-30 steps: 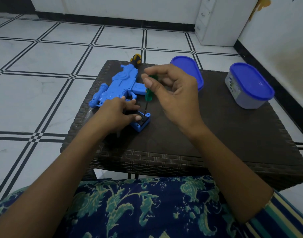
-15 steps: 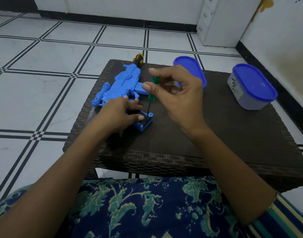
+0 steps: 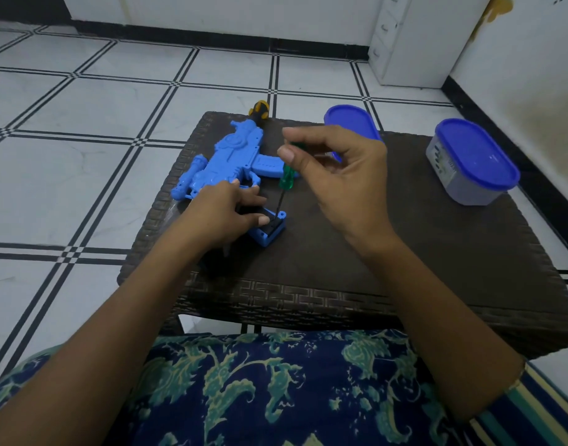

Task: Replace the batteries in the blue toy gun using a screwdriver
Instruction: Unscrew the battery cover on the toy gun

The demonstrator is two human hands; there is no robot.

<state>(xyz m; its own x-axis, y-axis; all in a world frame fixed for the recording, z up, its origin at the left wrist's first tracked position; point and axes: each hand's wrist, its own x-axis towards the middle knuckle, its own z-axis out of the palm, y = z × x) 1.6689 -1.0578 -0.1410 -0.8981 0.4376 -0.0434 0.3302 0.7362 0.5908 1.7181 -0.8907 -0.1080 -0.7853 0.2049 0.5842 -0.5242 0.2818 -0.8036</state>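
The blue toy gun point(image 3: 231, 162) lies flat on the dark wicker table point(image 3: 404, 252), towards its far left. Nearer me sits a small blue battery box point(image 3: 269, 235) with a black inside. My left hand point(image 3: 224, 217) presses down on that box and hides most of it. My right hand point(image 3: 340, 175) pinches the top of a green-handled screwdriver point(image 3: 287, 177), which stands nearly upright. Its thin shaft reaches down to the box's far right corner.
A black and yellow tool handle point(image 3: 259, 109) pokes out behind the gun at the table's far edge. A blue oval lid point(image 3: 350, 123) lies behind my right hand. A grey tub with a blue lid point(image 3: 469, 162) stands at the right. White drawers point(image 3: 401, 43) are at the back wall.
My right hand's fingers have shifted around the screwdriver's top while its tip stays at the box corner. The left hand stays on the box.
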